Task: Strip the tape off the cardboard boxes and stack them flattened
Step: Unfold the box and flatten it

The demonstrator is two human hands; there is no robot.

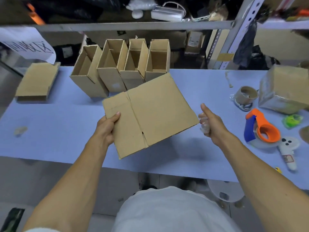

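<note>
Flattened cardboard box [150, 114]: plain brown corrugated board, matte, creased along one fold line, roughly rectangular, held above the table [50, 124] near its front edge. Long axis running from lower left to upper right, far corner aimed at the row of boxes behind. Gripped at the near left corner by the left hand [107, 126], thumb on top, fingers curled beneath. Right hand [212, 124] just beside the sheet's right corner, not touching it, fingers closed round a crumpled wad of clear tape [204, 122], thumb up; possibly more tape inside the fist, hard to tell. Behind, four open upright boxes [120, 67] side by side, tall and narrow, flaps up. Far left, a flat stack of folded cardboard [36, 82]. To the right, an orange and blue tape dispenser [260, 128] and a brown tape roll [246, 96]. Pale blue smooth tabletop; grey metal shelving [133, 25] behind, cluttered.
</note>
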